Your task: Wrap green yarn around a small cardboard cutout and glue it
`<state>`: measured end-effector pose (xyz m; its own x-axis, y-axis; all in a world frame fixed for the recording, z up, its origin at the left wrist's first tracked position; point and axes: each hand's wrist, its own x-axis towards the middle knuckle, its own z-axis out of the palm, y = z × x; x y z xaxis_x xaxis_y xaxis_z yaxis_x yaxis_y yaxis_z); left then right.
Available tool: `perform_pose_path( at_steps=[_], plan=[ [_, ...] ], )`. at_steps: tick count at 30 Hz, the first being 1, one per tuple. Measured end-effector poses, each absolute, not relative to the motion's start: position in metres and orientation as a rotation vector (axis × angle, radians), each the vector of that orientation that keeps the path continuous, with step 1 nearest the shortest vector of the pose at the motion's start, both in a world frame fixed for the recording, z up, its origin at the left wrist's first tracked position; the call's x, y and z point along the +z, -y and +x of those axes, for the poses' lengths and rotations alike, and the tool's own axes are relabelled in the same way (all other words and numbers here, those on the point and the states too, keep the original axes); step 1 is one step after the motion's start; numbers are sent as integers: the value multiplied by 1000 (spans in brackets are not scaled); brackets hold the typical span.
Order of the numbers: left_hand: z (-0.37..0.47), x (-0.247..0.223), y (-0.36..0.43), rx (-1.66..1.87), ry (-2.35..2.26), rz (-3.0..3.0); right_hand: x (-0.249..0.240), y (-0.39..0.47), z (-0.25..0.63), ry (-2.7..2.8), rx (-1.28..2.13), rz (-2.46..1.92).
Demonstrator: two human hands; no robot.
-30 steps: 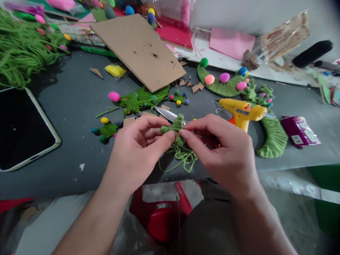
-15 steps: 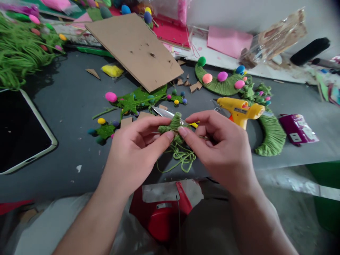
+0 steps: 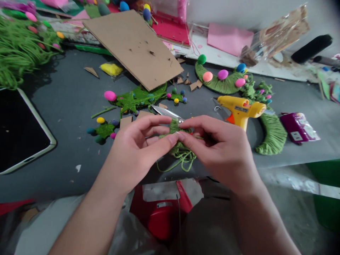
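Note:
Between my two hands is a small green yarn-wrapped star point(image 3: 174, 126), partly covered by my fingers. My left hand point(image 3: 140, 148) pinches its left side, thumb and forefinger closed on it. From the right, my right hand point(image 3: 220, 152) grips it with thumb and forefinger, and the two thumb tips nearly meet. Loose green yarn point(image 3: 183, 161) hangs in loops below the star onto the table. Just behind my fingers lie scissors point(image 3: 166, 112), blades pointing up-left, their handles mostly hidden.
A yellow glue gun point(image 3: 240, 108) rests right of my hands, beside a yarn-wrapped crescent point(image 3: 273, 136) and a purple packet point(image 3: 300, 127). Behind are a cardboard sheet point(image 3: 132, 46) and a crescent with coloured balls point(image 3: 220, 79). A tablet point(image 3: 23, 131) and green yarn pile point(image 3: 21, 53) sit left.
The star has turned in my fingers, so one wrapped arm now points up between them. My right hand has shifted slightly down and left, and both thumbs have come closer together.

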<state>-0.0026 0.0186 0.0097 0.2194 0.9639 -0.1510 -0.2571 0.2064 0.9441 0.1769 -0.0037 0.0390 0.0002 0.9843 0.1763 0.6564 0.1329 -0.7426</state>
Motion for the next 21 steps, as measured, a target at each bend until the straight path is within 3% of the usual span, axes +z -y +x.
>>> perform_pose_path(
  at_steps=[21],
  plan=[
    [3, 7, -19, 1156, -1042, 910, 47, 6, 180, 1821, 379, -1574]
  ],
)
